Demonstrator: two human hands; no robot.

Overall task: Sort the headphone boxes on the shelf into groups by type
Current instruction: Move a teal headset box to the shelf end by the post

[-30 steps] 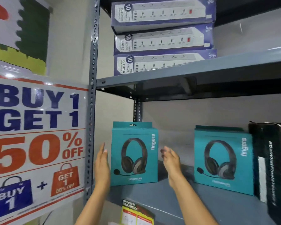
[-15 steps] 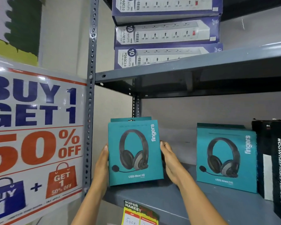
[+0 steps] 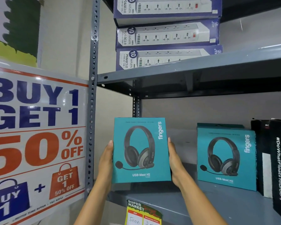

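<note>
I hold a teal headphone box [image 3: 141, 150] marked "fingers USB-Meet H2" upright just above the grey shelf [image 3: 217, 207], at its left end. My left hand [image 3: 106, 161] presses the box's left edge and my right hand [image 3: 174, 161] presses its right edge. A second teal headphone box [image 3: 225, 157] of the same kind stands on the shelf to the right, with another teal box partly hidden behind it. Black headphone boxes [image 3: 276, 159] stand at the far right, touching the teal ones.
The grey shelf post [image 3: 92, 127] rises just left of my left hand. A sale poster [image 3: 36, 140] covers the wall on the left. Power strip boxes [image 3: 167, 34] are stacked on the upper shelf [image 3: 193, 69]. A price tag [image 3: 143, 213] hangs on the shelf's front edge.
Both hands closed in on the sides of the left teal box, then lifted it off the shelf and drew it toward me. The view has come closer to the shelf.
</note>
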